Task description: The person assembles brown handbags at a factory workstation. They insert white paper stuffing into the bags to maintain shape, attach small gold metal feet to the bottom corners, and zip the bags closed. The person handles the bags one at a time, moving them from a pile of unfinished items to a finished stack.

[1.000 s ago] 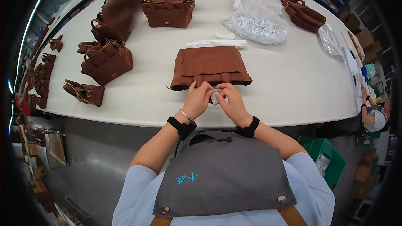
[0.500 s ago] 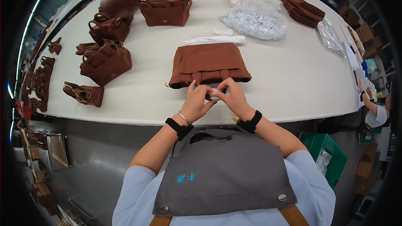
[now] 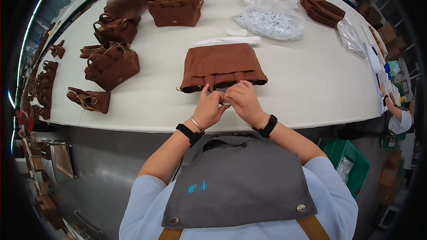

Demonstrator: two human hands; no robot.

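Note:
A brown handbag (image 3: 220,58) lies flat on the table in front of me, its two handle ends pointing toward me. My left hand (image 3: 209,109) and my right hand (image 3: 246,103) meet just at its near edge, fingers closed and fingertips together. Between them a small white piece (image 3: 226,103) shows a little; the fingers cover most of it, and I cannot tell whether it wraps around the bag's handle. Beyond the bag lies a strip of folded white material (image 3: 228,41).
Several finished-looking brown handbags (image 3: 175,9) stand at the far left and left. A clear bag of small white pieces (image 3: 271,23) lies at the back right, near more brown bags (image 3: 318,9). A green crate (image 3: 351,164) is below the table's right front; another person (image 3: 399,118) works at far right.
My right hand has turned over the white piece and moved inward against my left fingers, so less of the piece shows. The left hand stays in nearly the same place.

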